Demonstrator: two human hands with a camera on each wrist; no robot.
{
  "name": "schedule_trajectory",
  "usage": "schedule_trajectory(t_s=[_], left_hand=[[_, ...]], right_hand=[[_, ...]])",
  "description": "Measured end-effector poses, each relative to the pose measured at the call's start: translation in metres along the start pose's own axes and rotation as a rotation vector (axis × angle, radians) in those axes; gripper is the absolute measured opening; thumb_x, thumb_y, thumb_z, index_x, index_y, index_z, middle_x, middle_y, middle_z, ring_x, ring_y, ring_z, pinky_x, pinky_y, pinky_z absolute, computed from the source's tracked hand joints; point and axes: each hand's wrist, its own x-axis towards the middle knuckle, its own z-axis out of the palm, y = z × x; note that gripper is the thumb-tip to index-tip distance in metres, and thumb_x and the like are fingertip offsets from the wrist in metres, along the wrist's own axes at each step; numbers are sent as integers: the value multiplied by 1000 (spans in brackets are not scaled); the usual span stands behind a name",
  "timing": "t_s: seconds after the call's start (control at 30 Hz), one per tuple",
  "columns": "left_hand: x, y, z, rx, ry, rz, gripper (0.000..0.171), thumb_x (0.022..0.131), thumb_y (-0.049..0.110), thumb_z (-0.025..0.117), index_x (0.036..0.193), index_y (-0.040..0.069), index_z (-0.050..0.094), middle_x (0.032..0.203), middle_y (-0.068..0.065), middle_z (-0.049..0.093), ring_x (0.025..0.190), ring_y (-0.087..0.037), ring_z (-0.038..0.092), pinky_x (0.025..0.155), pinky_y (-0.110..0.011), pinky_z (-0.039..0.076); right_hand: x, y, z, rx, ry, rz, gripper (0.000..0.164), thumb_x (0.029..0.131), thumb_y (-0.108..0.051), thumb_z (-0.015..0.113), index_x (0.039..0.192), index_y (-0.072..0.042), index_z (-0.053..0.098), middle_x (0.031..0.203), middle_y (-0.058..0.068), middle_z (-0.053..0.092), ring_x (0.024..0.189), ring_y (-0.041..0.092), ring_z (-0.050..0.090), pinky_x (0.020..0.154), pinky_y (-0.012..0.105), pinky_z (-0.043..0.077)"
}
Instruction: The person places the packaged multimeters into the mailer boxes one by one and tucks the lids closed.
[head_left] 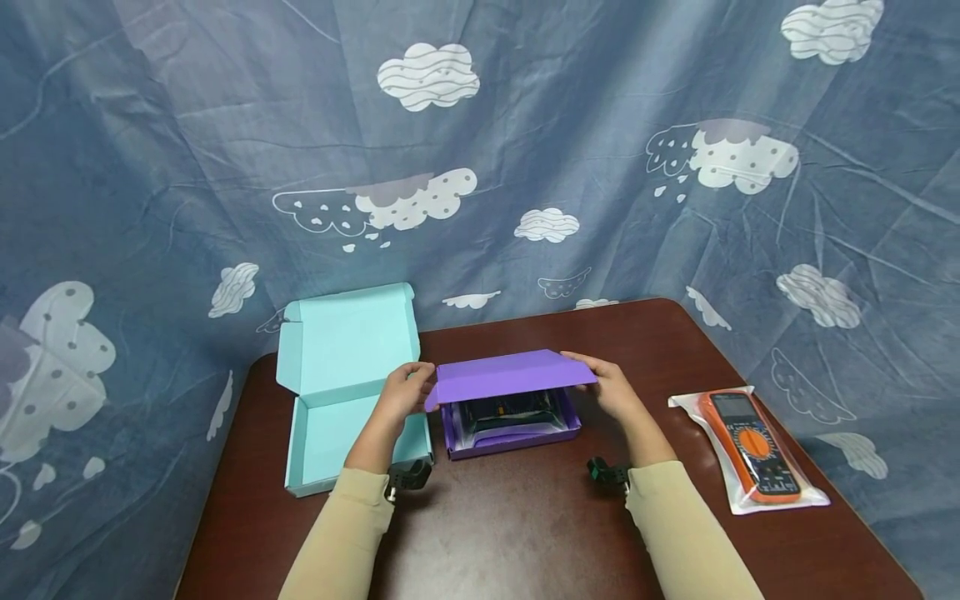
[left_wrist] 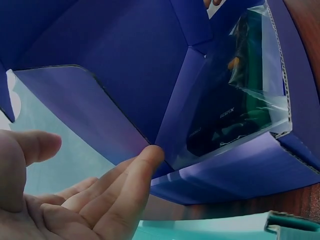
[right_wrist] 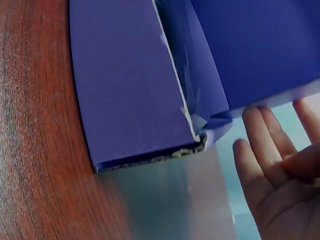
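The purple box (head_left: 517, 445) sits on the tabletop (head_left: 510, 533), nearer its far edge than its near one, a dark bagged item (head_left: 506, 408) inside. Its lid (head_left: 510, 377) stands partly raised. The left hand (head_left: 405, 390) touches the lid's left side with straight fingers, thumb apart; the right hand (head_left: 611, 388) supports the right side on extended fingers, not clamped. The step seems to be swinging the lid, up or down unclear; the next move calls for both sides moving evenly, flaps free. The teal box (head_left: 356, 342) stands open toward the far left corner; a bagged multimeter (head_left: 756, 446) lies along the right edge.
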Motion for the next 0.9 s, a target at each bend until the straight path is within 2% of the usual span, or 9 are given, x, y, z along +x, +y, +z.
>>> schedule_trajectory(t_s=[0.07, 0.17, 0.27, 0.33, 0.43, 0.57, 0.7, 0.8, 0.9], left_hand=[[0, -1, -1, 19, 2, -4, 44, 103, 34, 61, 134, 2, 58, 97, -15, 66, 74, -19, 63, 67, -36, 58], [-1, -1, -1, 39, -8, -13, 47, 102, 36, 62, 134, 3, 58, 97, -12, 67, 77, -19, 63, 64, -31, 54], [-2, -2, -2, 52, -33, -14, 47, 102, 35, 62, 134, 2, 59, 97, -11, 68, 79, -19, 65, 66, -31, 55], [-3, -2, -2, 65, -51, -7, 45, 102, 33, 62, 132, 0, 62, 97, -11, 69, 81, -19, 66, 69, -32, 56], [-4, -3, -1, 96, -71, 6, 41, 101, 29, 63, 126, -3, 67, 99, -11, 70, 83, -19, 67, 74, -34, 57], [-6, -2, 0, 140, -91, 25, 38, 100, 24, 64, 122, -7, 69, 104, -15, 72, 88, -21, 70, 79, -37, 59], [-8, 0, 2, 164, -102, 51, 34, 100, 17, 64, 119, -10, 69, 106, -18, 71, 91, -24, 70, 80, -40, 59], [-8, 0, 3, 228, -85, 82, 30, 98, 14, 64, 114, -10, 71, 100, -15, 71, 88, -23, 68, 79, -40, 58], [-9, 0, 6, 300, -63, 96, 27, 95, 13, 66, 110, -9, 73, 91, -12, 71, 83, -21, 65, 77, -39, 56]], right_hand=[[-2, 1, -2, 68, -20, 62, 42, 104, -4, 55, 146, -1, 55, 139, 17, 60, 103, 13, 58, 87, 44, 49], [-4, 2, -4, 148, -57, 143, 45, 106, -2, 44, 150, -4, 52, 138, 8, 60, 99, 11, 60, 88, 45, 50], [-5, 1, -8, 207, -97, 197, 51, 105, 0, 34, 154, -5, 46, 144, 8, 56, 101, 9, 64, 94, 46, 52], [-5, -1, -10, 223, -112, 223, 49, 107, -6, 32, 154, -3, 45, 146, 13, 53, 96, 8, 65, 95, 45, 52], [-5, -6, -12, 147, -120, 244, 50, 112, -24, 31, 151, 1, 49, 144, 17, 53, 91, 8, 59, 91, 39, 50], [-3, -15, -11, -27, -124, 234, 64, 111, -47, 37, 142, 6, 56, 134, 19, 61, 102, 15, 58, 88, 34, 46], [-3, -23, -10, -162, -139, 214, 61, 107, -45, 51, 137, 7, 60, 127, 21, 65, 115, 30, 60, 96, 45, 49], [-4, -26, -9, -231, -170, 189, 57, 105, -40, 57, 138, 7, 60, 135, 23, 62, 126, 39, 56, 103, 54, 45], [-7, -26, -9, -265, -198, 172, 55, 105, -36, 59, 140, 6, 59, 141, 25, 58, 131, 40, 54, 105, 56, 44]])
